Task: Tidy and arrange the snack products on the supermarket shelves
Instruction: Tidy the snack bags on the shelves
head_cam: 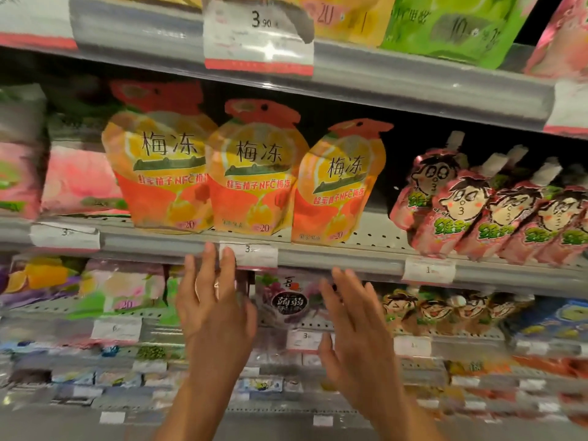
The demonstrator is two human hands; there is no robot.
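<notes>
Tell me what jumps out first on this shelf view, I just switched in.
Three orange pouches stand in a row on the middle shelf, the right one leaning. Pink cartoon-face pouches lean in an overlapping row to their right. Below, the left hand and right hand are raised, open, holding nothing.

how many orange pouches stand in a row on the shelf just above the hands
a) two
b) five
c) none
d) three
d: three orange pouches stand side by side, the left pouch, the middle pouch and the right pouch, above the open left hand and right hand.
</notes>
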